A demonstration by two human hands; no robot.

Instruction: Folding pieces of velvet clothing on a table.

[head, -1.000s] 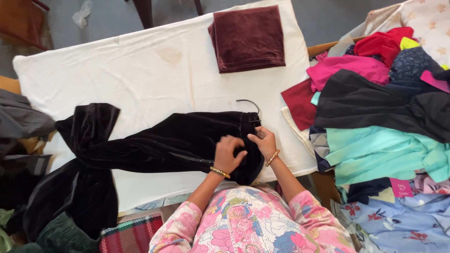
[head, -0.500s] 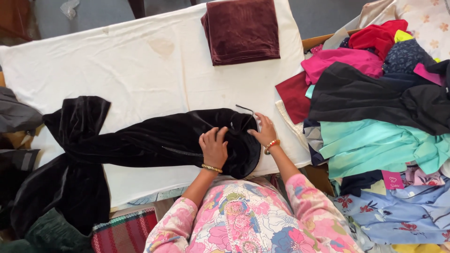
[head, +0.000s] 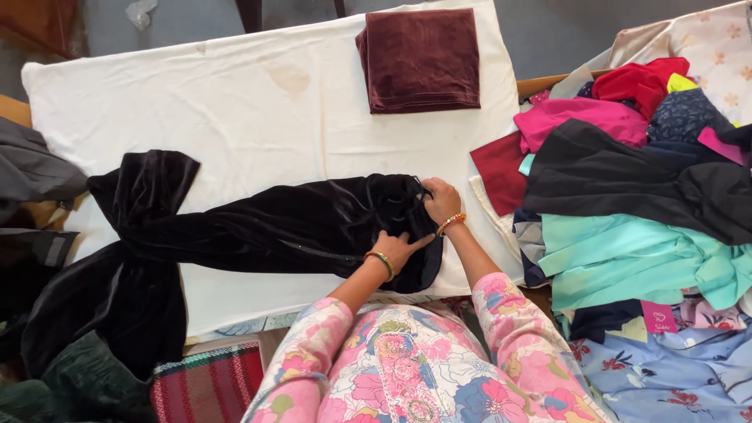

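We've got the long black velvet garment (head: 258,231) lying across the white cloth-covered table (head: 235,102), far end trailing off the left edge. Our left hand (head: 398,249) lies flat on it, fingers spread, gripping nothing. Our right hand (head: 441,200) is pinched shut on the top edge at the right end. To do this well, imo: keep the left palm pressing w/ even weight, pull the edge taut and square. Folded maroon velvet cloth (head: 421,59) sits well apart, mixed clothes pile (head: 642,196) at right.
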